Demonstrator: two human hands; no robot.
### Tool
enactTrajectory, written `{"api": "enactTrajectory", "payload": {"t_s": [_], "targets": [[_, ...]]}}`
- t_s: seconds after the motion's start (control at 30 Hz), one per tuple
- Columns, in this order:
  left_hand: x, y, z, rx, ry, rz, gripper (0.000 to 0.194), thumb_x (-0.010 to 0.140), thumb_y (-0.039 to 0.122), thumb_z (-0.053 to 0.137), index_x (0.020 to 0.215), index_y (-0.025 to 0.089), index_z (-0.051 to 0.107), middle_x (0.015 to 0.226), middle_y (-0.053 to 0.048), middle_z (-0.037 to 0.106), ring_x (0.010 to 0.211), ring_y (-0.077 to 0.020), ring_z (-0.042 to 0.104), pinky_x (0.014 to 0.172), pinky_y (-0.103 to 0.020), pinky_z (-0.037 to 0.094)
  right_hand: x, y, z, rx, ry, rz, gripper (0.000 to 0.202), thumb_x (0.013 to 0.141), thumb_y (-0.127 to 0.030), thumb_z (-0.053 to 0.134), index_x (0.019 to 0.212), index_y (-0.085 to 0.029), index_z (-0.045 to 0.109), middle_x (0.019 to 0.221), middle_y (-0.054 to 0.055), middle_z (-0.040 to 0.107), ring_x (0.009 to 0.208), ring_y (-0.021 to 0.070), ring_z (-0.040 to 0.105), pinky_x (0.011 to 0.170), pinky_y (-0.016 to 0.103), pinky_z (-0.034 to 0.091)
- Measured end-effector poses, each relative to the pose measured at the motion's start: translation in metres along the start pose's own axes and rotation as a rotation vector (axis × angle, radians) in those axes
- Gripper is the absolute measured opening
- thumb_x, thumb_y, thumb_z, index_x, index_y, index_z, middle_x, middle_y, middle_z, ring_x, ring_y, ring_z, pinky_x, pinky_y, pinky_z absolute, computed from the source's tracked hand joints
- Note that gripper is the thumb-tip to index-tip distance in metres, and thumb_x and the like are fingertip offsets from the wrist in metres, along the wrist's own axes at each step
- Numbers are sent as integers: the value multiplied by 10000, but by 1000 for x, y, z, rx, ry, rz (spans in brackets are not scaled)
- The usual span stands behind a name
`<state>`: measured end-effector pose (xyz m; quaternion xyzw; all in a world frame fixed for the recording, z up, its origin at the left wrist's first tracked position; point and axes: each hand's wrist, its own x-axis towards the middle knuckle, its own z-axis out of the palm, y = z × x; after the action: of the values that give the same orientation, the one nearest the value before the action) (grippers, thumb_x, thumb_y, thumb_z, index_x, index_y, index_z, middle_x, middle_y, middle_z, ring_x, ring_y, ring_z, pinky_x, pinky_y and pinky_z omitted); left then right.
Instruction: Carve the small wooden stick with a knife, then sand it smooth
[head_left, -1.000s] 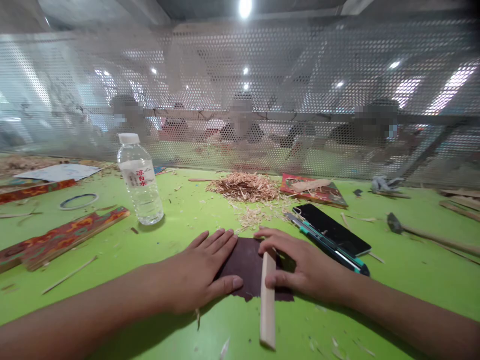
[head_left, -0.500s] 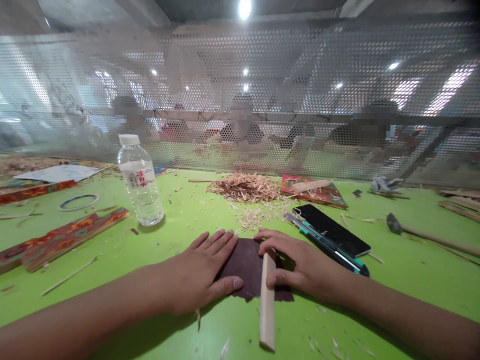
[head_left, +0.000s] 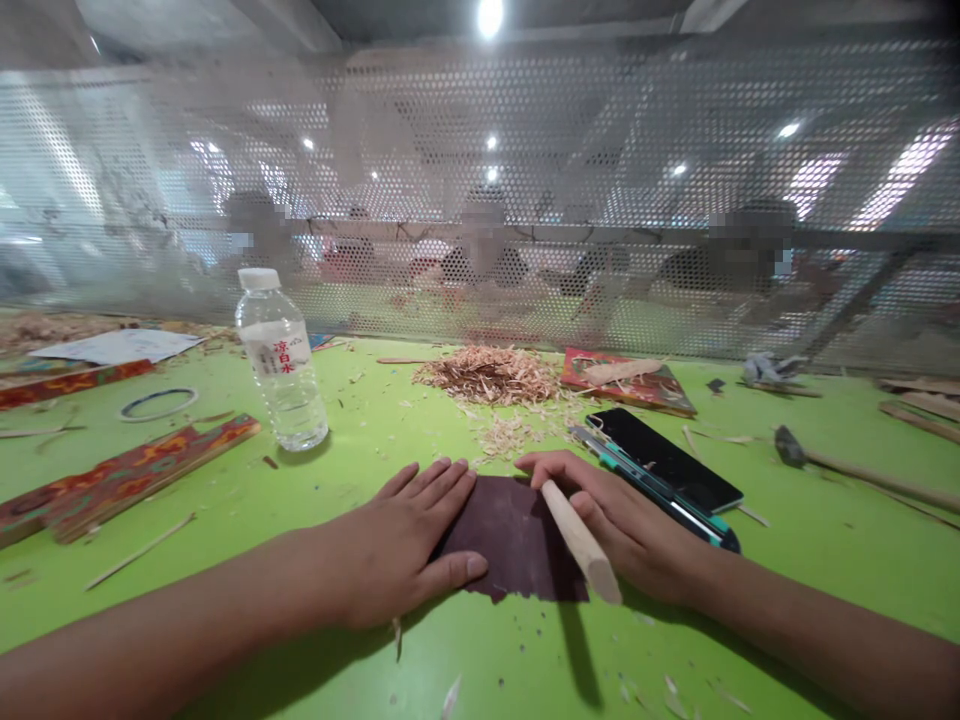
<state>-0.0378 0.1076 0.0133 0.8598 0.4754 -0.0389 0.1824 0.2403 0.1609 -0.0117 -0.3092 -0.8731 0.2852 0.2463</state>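
Note:
My left hand [head_left: 412, 545] lies flat, fingers stretched out, on the left part of a dark brown sheet of sandpaper [head_left: 514, 540] on the green table. In my right hand [head_left: 607, 510] a pale wooden stick [head_left: 577, 540] is gripped between thumb and fingers. Its near end is raised off the table and casts a shadow below, while its far end is at the fingers over the sandpaper's right side. Beside the right forearm lie a utility knife [head_left: 660, 490] and a black phone [head_left: 667, 455].
A water bottle [head_left: 281, 365] stands at the left, near painted boards [head_left: 135, 480] and a tape roll [head_left: 157, 404]. Wood shavings [head_left: 491, 375] are heaped ahead. A hammer [head_left: 862, 470] lies at the right. Behind a perforated screen [head_left: 420, 120], people are dimly visible.
My right hand has lifted and tilted the stick, swinging its near end up and to the right off the sandpaper. My left hand has stayed in place.

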Motion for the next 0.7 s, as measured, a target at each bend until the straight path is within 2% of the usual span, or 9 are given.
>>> {"api": "enactTrajectory", "payload": {"t_s": [0.1,0.2,0.37,0.47,0.6,0.7], "targets": [[0,0,0,8,-12,-5,869,1047,720,225,1666,130,69,1694,-126,17,1573,-312,38,1272,-524,79,0,0,0,-2,7,-7,508,1065,-622,205,1122,-251,547,1271,128,649,1183,300,610,982,452,502],[1,2,-2,28,-29,-21,874,1047,721,206,1664,122,53,1695,-120,2,1575,-301,26,1274,-512,70,1,2,2,-29,18,11,482,1061,-626,253,1130,-247,542,1246,127,651,1166,302,612,981,456,499],[0,3,-4,33,-46,-21,889,1042,731,186,1663,112,42,1694,-121,-16,1574,-307,15,1274,-506,74,3,5,5,-116,124,159,420,1068,-596,302,1111,-238,517,1103,108,670,1044,280,637,956,452,494],[-1,2,-3,38,-40,-18,884,1043,729,190,1664,117,52,1694,-126,-2,1574,-308,25,1273,-507,79,5,4,6,-153,70,158,394,1058,-592,365,1101,-238,532,1145,110,671,996,266,655,898,414,517],[0,0,0,11,9,-3,873,1043,725,227,1666,126,100,1690,-148,61,1569,-334,73,1266,-537,106,7,0,6,-169,-76,51,376,1031,-589,458,1085,-235,573,1340,127,621,1148,289,636,964,415,504],[0,-1,1,4,9,8,866,1045,721,231,1666,131,105,1689,-149,62,1569,-330,73,1267,-534,104,8,1,7,-171,-26,78,371,1040,-578,447,1048,-230,576,1295,123,640,1150,287,634,967,417,500]]}}
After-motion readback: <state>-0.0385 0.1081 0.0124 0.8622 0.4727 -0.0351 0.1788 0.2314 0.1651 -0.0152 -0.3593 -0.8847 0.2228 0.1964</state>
